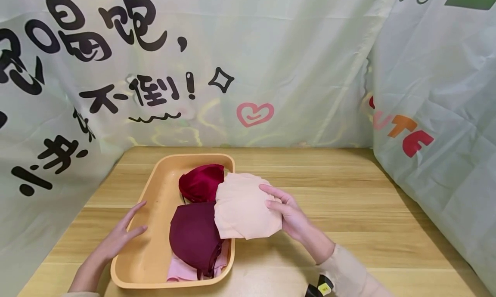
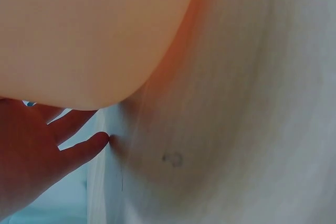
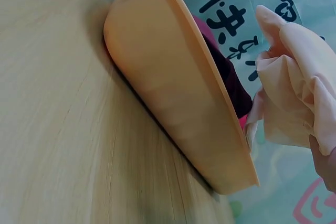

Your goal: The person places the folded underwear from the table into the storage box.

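My right hand [image 1: 296, 217] grips a folded pale pink bra [image 1: 244, 206] between thumb and fingers, above the tray's right rim. In the right wrist view the bra [image 3: 289, 93] hangs as soft, wrinkled cloth beyond the rim. An orange plastic tray [image 1: 149, 245] stands on the table. Inside it, toward the right side, lie a wine-red satin bra [image 1: 201, 183], a burgundy bra [image 1: 193, 234] with a rounded cup, and light pink cloth [image 1: 180, 271] partly under the burgundy one. My left hand [image 1: 116, 239] is at the tray's left rim with its fingers spread and relaxed.
The wooden table [image 1: 329, 193] extends right of the tray. A pale printed curtain [image 1: 310, 73] hangs behind and along both sides. A small black device with a yellow label [image 1: 324, 288] is by my right sleeve.
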